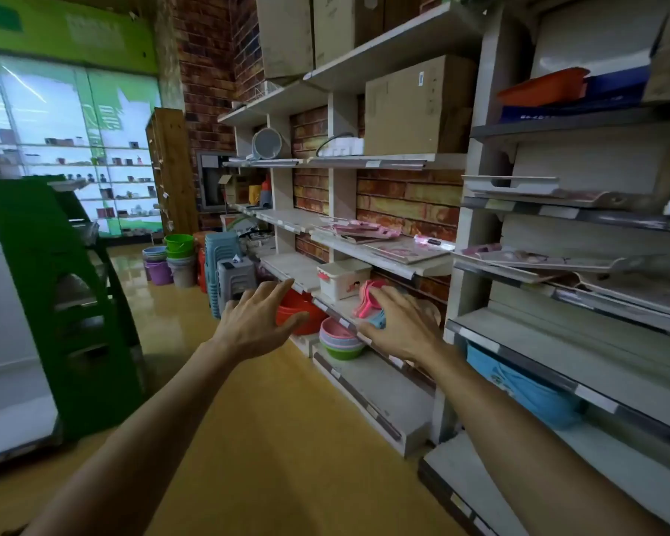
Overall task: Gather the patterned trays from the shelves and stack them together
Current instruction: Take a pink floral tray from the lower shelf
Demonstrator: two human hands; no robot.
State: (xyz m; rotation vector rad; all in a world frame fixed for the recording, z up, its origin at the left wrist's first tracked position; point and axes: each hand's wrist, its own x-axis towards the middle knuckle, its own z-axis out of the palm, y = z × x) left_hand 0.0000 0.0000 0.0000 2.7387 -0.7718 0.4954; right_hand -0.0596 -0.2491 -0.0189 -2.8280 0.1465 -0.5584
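Observation:
Pink patterned trays (358, 230) lie in a loose pile on a middle shelf, with another flat patterned tray (405, 251) beside them. More patterned trays (534, 261) rest tilted on the shelf unit to the right, and one more tray (581, 195) sits a level higher. My left hand (258, 323) is stretched forward with fingers apart, holding nothing. My right hand (401, 323) is also spread and empty, hovering in front of a lower shelf, below the pink trays.
A white storage box (343, 278) and pink scoops (366, 299) sit on the lower shelf by my right hand. Red basins (300, 315) and stacked bowls (341, 340) stand below. Buckets and stools (225, 261) crowd the floor ahead. A green rack (74, 303) stands left.

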